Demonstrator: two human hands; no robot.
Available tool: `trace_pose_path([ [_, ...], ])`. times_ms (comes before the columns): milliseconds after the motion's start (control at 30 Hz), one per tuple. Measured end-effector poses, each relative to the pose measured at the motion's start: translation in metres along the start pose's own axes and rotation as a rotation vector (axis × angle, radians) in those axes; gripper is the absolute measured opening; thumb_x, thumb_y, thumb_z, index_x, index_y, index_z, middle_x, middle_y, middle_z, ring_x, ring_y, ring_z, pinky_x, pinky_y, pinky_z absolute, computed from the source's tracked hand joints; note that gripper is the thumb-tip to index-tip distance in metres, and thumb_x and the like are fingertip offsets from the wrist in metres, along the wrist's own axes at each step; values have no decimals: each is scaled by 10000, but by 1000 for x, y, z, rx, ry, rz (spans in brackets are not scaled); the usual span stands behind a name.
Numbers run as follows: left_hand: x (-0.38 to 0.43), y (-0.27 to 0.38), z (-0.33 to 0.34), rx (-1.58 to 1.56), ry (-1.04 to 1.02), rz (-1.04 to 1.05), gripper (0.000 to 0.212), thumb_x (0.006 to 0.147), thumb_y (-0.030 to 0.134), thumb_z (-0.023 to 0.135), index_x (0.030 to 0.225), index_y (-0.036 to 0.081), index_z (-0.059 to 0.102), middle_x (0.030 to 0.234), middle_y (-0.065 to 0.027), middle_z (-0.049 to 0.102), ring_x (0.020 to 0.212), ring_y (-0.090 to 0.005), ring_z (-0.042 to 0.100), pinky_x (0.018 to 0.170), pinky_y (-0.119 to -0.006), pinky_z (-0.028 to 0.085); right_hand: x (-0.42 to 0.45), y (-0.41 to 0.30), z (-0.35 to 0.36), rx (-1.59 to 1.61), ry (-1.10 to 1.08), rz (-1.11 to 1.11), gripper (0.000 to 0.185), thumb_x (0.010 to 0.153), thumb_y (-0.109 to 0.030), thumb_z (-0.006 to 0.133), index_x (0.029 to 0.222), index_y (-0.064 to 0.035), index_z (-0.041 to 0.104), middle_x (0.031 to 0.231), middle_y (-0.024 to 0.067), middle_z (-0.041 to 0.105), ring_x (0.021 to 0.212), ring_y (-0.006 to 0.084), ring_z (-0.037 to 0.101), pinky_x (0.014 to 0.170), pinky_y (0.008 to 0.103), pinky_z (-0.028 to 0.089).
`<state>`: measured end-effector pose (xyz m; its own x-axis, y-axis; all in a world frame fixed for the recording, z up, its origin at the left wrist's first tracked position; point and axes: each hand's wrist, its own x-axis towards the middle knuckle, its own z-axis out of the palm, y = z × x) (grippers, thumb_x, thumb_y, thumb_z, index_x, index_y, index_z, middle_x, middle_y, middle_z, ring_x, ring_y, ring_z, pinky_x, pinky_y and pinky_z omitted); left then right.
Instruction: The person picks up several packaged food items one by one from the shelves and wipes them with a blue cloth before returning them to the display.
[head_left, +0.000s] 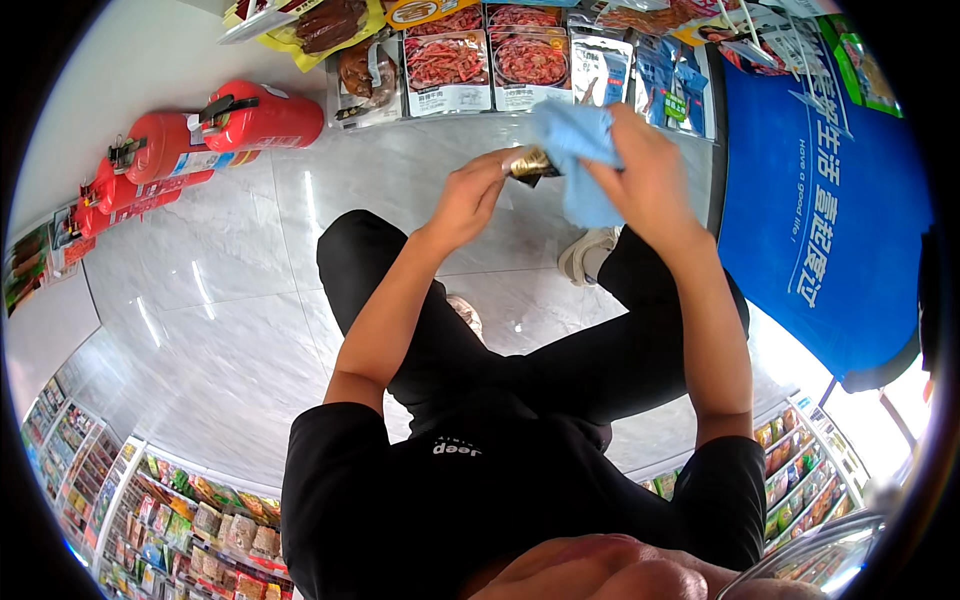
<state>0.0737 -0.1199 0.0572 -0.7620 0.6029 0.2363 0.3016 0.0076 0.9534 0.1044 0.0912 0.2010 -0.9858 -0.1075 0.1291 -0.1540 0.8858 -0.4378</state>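
Note:
In the head view my left hand (471, 196) pinches a small dark packet with gold print (534, 165) at its left end, above the floor between my knees. A light blue cloth (581, 161) hangs from my right hand (646, 176), close to the packet's right end; both cloth and hand are blurred. Whether cloth and packet touch, I cannot tell. Just beyond my hands, packaged meat snacks (448, 71) and silver and blue pouches (600, 69) stand in a row on a low shelf.
Several red fire extinguishers (262, 120) stand along the wall at the left. A blue printed panel (817, 225) rises on the right. Stocked snack shelves (217, 536) lie behind me at the lower left, with more shelves (806, 480) at the lower right. Grey tiles (225, 247) cover the floor.

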Motion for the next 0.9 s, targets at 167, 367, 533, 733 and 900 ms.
trace_pose_path([
  [167, 7, 1, -5, 116, -27, 133, 506, 781, -150, 456, 1216, 48, 624, 1230, -142, 634, 1207, -330, 553, 1039, -386, 414, 0, 22, -7, 26, -112, 240, 315, 831, -236, 714, 937, 11, 551, 894, 199, 617, 775, 395, 593, 643, 426, 470],
  [367, 12, -3, -11, 323, 68, 314, 386, 801, -69, 529, 1127, 77, 677, 1199, -68, 661, 1181, -289, 564, 1013, -436, 401, -5, -8, -10, 451, -302, 97, 314, 851, -253, 685, 899, 18, 535, 789, 214, 571, 707, 394, 542, 643, 393, 444],
  [533, 13, 7, -16, 492, 41, 333, 373, 812, -34, 526, 1109, 117, 691, 1190, -32, 667, 1168, -271, 569, 1033, -439, 370, -5, 12, -9, 31, -228, 172, 333, 835, -305, 689, 901, 2, 580, 812, 212, 604, 779, 398, 595, 680, 445, 462],
  [733, 13, 6, -15, 483, 92, 365, 411, 809, -37, 519, 1134, 146, 691, 1191, -13, 667, 1170, -254, 567, 1043, -451, 356, -6, 7, -19, 393, -366, 192, 321, 856, -228, 701, 928, 42, 544, 794, 193, 543, 686, 259, 480, 683, 347, 448],
  [900, 10, 5, -10, 228, 93, 162, 361, 838, -21, 554, 1168, 77, 662, 1183, -68, 664, 1113, -276, 595, 976, -389, 433, -8, 32, -7, -61, -24, 139, 337, 838, -294, 694, 920, 7, 566, 808, 228, 601, 729, 403, 579, 644, 430, 455],
])
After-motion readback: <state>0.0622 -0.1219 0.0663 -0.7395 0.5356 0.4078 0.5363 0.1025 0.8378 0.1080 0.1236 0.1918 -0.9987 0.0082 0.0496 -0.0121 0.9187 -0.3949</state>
